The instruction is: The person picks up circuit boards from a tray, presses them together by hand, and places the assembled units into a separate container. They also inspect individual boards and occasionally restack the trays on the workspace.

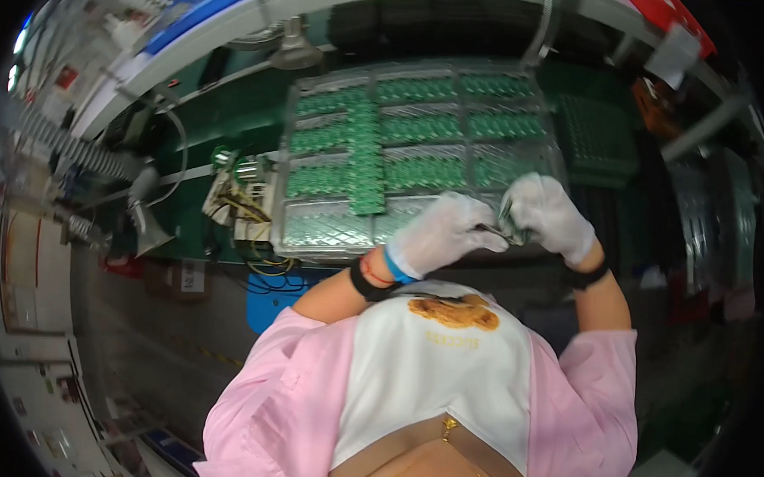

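Both my hands wear white gloves and meet over the front right of a clear plastic tray (322, 235). My right hand (549, 217) is closed around a small green circuit board (506, 217), most of it hidden by the fingers. From the left, my left hand (443, 233) comes up to the same board with thumb and fingers pinched at its lower end. Rows of small green circuit boards (422, 128) fill several compartments of the tray. One long strip of green boards (366, 151) lies front to back across these rows.
Left of the tray stands a small bench device (244, 195) with metal parts and cables. Nearby are a fume hose nozzle (148, 226) and another nozzle (295, 48) at the back. Stacked green trays (599, 138) sit to the right. A white shelf edge (229, 23) crosses the back.
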The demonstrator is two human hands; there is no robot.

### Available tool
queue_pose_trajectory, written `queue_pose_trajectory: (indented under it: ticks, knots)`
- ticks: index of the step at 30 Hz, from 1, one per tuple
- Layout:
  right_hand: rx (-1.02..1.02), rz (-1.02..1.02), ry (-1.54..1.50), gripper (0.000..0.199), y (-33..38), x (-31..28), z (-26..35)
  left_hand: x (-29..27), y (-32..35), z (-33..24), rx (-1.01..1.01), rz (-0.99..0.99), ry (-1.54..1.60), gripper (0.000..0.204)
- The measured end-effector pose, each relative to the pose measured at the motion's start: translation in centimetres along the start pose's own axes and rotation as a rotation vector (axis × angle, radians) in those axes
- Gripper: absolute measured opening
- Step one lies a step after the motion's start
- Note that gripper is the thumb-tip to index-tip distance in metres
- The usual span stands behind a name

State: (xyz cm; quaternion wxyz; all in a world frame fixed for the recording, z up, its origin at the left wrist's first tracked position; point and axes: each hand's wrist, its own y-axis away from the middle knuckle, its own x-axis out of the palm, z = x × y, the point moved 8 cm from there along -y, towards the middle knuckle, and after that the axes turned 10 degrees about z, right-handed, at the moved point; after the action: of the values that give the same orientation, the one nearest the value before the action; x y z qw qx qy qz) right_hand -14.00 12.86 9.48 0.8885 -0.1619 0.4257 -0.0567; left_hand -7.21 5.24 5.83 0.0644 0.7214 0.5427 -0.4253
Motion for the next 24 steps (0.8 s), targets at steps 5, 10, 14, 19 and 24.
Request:
queue_pose_trajectory:
  ticks: [5,10,14,19,24]
  knots:
    - [0.85,-0.329,-0.56,0.01,3.1,1.5,-13.4,-3.0,2.9,3.6,-0.34,-0.197,0.081,0.019]
    - [1.049,-0.221,-0.289,0.026,3.0,4.0,-17.8,-5.1,4.5,6.3,-0.455,-0.381,0.254,0.03]
    - [1.07,-0.115,0.095,0.034,2.6,4.5,-19.5,-6.2,3.5,5.2,-0.481,-0.737,0.243,0.032]
    - [0.965,-0.27,0.131,0.041,2.9,1.8,-16.7,-1.8,4.7,11.0,-0.565,-0.494,0.652,0.031]
    - [0.394,-0.328,0.1,0.03,0.4,-0.6,-6.6,-0.4,3.2,11.4,-0.497,-0.372,0.343,0.032]
